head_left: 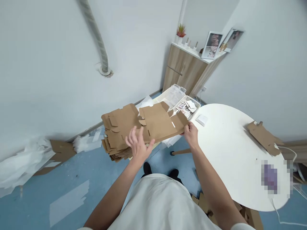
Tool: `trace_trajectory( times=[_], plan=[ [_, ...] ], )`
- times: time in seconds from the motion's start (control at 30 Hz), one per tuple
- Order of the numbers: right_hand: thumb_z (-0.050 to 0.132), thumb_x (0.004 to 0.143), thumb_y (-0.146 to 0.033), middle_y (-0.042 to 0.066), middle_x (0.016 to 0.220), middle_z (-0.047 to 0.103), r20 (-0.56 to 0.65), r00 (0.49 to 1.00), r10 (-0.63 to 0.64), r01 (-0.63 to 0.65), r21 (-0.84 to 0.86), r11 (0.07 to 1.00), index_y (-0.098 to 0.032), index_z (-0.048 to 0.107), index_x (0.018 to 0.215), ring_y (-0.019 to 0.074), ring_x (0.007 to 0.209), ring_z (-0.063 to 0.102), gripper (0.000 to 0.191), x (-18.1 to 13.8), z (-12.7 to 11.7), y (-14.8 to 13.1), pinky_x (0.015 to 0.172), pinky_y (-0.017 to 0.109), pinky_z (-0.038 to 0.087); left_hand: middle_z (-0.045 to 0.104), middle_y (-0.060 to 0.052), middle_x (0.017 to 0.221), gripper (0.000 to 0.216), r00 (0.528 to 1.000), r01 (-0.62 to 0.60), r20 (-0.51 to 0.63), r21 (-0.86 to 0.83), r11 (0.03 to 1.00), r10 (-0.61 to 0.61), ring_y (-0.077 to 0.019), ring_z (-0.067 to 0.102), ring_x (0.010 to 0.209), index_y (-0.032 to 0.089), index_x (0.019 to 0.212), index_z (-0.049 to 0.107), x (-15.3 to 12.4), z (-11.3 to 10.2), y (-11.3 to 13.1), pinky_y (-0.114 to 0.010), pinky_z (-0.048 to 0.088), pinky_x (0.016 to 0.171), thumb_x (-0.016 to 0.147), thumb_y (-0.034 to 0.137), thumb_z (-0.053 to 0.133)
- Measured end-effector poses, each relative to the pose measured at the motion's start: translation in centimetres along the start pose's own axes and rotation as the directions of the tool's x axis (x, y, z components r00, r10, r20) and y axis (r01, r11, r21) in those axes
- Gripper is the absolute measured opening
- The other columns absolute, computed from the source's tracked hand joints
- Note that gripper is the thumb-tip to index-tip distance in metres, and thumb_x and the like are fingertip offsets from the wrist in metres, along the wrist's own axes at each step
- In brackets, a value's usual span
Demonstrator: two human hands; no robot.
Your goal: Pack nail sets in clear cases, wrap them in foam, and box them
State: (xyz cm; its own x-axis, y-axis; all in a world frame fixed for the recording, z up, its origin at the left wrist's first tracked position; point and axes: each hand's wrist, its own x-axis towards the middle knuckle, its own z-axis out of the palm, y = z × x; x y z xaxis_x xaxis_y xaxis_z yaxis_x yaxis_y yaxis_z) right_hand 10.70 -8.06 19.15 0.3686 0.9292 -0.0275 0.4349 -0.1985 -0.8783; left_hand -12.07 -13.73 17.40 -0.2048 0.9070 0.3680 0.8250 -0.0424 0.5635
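My right hand [191, 133] pinches the right edge of a flat, unfolded brown cardboard box blank [160, 123] and holds it up in front of me. My left hand [137, 143] is at the blank's near left edge with fingers spread apart, touching or almost touching the card. Just behind and left of it lies a stack of several more cardboard blanks [118, 131]. The underside of the held blank is hidden.
A round white table [230, 153] stands to the right, bearing a small white block [201, 120] and another cardboard blank [263, 137]. White baskets of small items [185, 107] sit beyond. A wooden cabinet [187, 68] fills the corner. White wrapping and cardboard scraps [28, 159] litter the blue floor.
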Motion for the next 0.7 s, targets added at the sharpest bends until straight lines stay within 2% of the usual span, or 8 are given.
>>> trace_trajectory(
  times=[0.07, 0.13, 0.2, 0.27, 0.37, 0.5, 0.6, 0.7],
  plan=[
    [0.034, 0.079, -0.033, 0.005, 0.083, 0.060, -0.113, 0.993, 0.014, -0.006, 0.066, 0.998, -0.015, 0.052, 0.107, 0.0132, 0.059, 0.057, 0.038, -0.1, -3.5, 1.7, 0.046, 0.023, 0.047, 0.020, -0.019, 0.138, 0.080, 0.994, 0.105, 0.004, -0.062, 0.993, -0.105, -0.0352, 0.020, 0.126, 0.016, 0.133, 0.024, -0.1, 1.0, 1.2, -0.057, 0.016, 0.096, 0.069, 0.052, 0.054],
    [0.034, 0.079, -0.036, 0.007, 0.087, 0.060, -0.220, 0.975, 0.033, -0.011, 0.101, 0.995, -0.015, 0.053, 0.106, 0.0142, 0.064, 0.056, 0.039, -0.6, -7.0, 3.7, 0.048, 0.024, 0.048, 0.024, -0.018, 0.136, 0.080, 0.986, 0.148, 0.104, -0.229, 0.962, -0.127, -0.0312, 0.030, 0.122, 0.017, 0.135, 0.018, -0.5, 2.8, 2.7, -0.052, 0.027, 0.095, 0.071, 0.048, 0.054],
    [0.034, 0.080, -0.037, 0.008, 0.091, 0.060, -0.307, 0.949, 0.066, -0.033, 0.110, 0.993, -0.015, 0.052, 0.107, 0.0155, 0.069, 0.056, 0.040, -1.4, -10.2, 5.8, 0.051, 0.025, 0.049, 0.038, -0.016, 0.127, 0.069, 0.962, 0.194, 0.260, -0.429, 0.882, -0.086, -0.0233, 0.048, 0.108, 0.018, 0.133, 0.024, -1.2, 5.2, 4.6, -0.041, 0.040, 0.087, 0.074, 0.041, 0.053],
    [0.033, 0.080, -0.038, 0.009, 0.093, 0.060, -0.373, 0.922, 0.104, -0.066, 0.113, 0.991, -0.014, 0.051, 0.109, 0.0165, 0.071, 0.056, 0.042, -2.3, -13.1, 8.0, 0.053, 0.027, 0.049, 0.052, -0.013, 0.112, 0.057, 0.919, 0.248, 0.394, -0.527, 0.813, -0.025, -0.0167, 0.057, 0.088, 0.017, 0.126, 0.035, -2.1, 7.7, 7.1, -0.033, 0.047, 0.076, 0.075, 0.036, 0.052],
    [0.032, 0.081, -0.038, 0.010, 0.091, 0.060, -0.459, 0.875, 0.154, -0.118, 0.108, 0.987, -0.014, 0.050, 0.112, 0.0174, 0.071, 0.056, 0.043, -3.8, -16.9, 11.5, 0.055, 0.028, 0.048, 0.058, -0.009, 0.099, 0.045, 0.877, 0.199, 0.470, -0.544, 0.815, 0.099, -0.0114, 0.057, 0.071, 0.016, 0.117, 0.046, -3.5, 11.2, 11.3, -0.027, 0.049, 0.066, 0.073, 0.028, 0.053],
    [0.034, 0.080, -0.036, 0.010, 0.089, 0.061, -0.545, 0.805, 0.235, -0.185, 0.145, 0.972, -0.013, 0.047, 0.113, 0.0177, 0.072, 0.057, 0.043, -6.0, -21.2, 16.4, 0.055, 0.027, 0.048, 0.060, -0.009, 0.096, 0.035, 0.858, 0.110, 0.479, -0.528, 0.842, 0.188, -0.0126, 0.058, 0.072, 0.016, 0.109, 0.051, -5.6, 15.3, 16.4, -0.026, 0.049, 0.065, 0.074, 0.022, 0.049],
    [0.037, 0.078, -0.035, 0.012, 0.096, 0.061, -0.563, 0.770, 0.300, -0.245, 0.174, 0.954, -0.014, 0.046, 0.112, 0.0187, 0.076, 0.059, 0.041, -7.9, -23.7, 20.1, 0.057, 0.028, 0.048, 0.062, -0.009, 0.094, 0.034, 0.823, 0.082, 0.516, -0.524, 0.848, 0.239, -0.0138, 0.059, 0.074, 0.014, 0.107, 0.052, -7.2, 18.3, 19.0, -0.028, 0.049, 0.067, 0.073, 0.018, 0.047],
    [0.039, 0.075, -0.033, 0.014, 0.102, 0.060, -0.552, 0.738, 0.389, -0.333, 0.205, 0.921, -0.014, 0.047, 0.109, 0.0196, 0.077, 0.060, 0.039, -9.7, -25.3, 23.5, 0.059, 0.029, 0.049, 0.062, -0.009, 0.094, 0.034, 0.753, 0.035, 0.588, -0.485, 0.874, 0.296, -0.0138, 0.059, 0.072, 0.014, 0.106, 0.052, -8.9, 20.9, 20.7, -0.028, 0.049, 0.065, 0.072, 0.016, 0.046]
  ],
)
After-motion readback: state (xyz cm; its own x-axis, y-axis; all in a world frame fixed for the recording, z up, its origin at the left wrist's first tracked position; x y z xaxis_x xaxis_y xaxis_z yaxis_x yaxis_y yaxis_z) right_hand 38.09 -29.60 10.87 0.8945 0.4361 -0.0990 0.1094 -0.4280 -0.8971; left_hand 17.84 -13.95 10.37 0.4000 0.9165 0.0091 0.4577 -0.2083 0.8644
